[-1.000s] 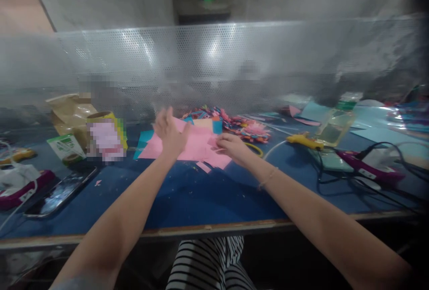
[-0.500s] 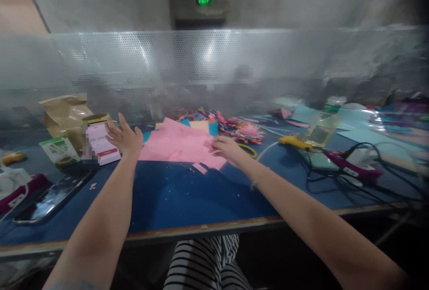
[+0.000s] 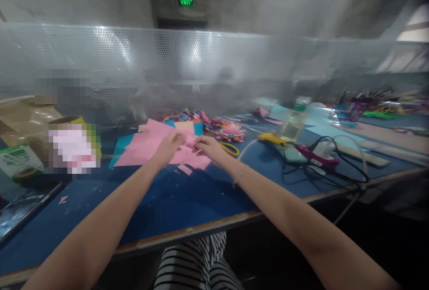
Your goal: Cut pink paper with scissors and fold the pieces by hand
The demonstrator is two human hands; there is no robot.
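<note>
My left hand (image 3: pixel 171 147) and my right hand (image 3: pixel 208 148) are close together over sheets of pink paper (image 3: pixel 144 145). Between their fingertips is a small piece of pink paper (image 3: pixel 189 140), pinched from both sides; its exact shape is blurred. Under the pink sheets, blue paper (image 3: pixel 119 149) sticks out at the left. A narrow pink paper strip (image 3: pixel 185 170) lies just in front of my hands. Right of my right hand rests a yellow loop-shaped handle (image 3: pixel 231 149).
Behind the sheets is a heap of colourful paper fringes (image 3: pixel 231 130). To the right are a yellow glue gun (image 3: pixel 272 138), a clear container (image 3: pixel 293 125) and a purple power strip (image 3: pixel 318 156) with tangled black cables. A phone (image 3: pixel 25 207) lies at the left on the blue table (image 3: pixel 214 209).
My left hand has moved from beside the upright phone at the left to the pink paper, its spread fingers now closed beside my right hand. The view has turned to the right.
</note>
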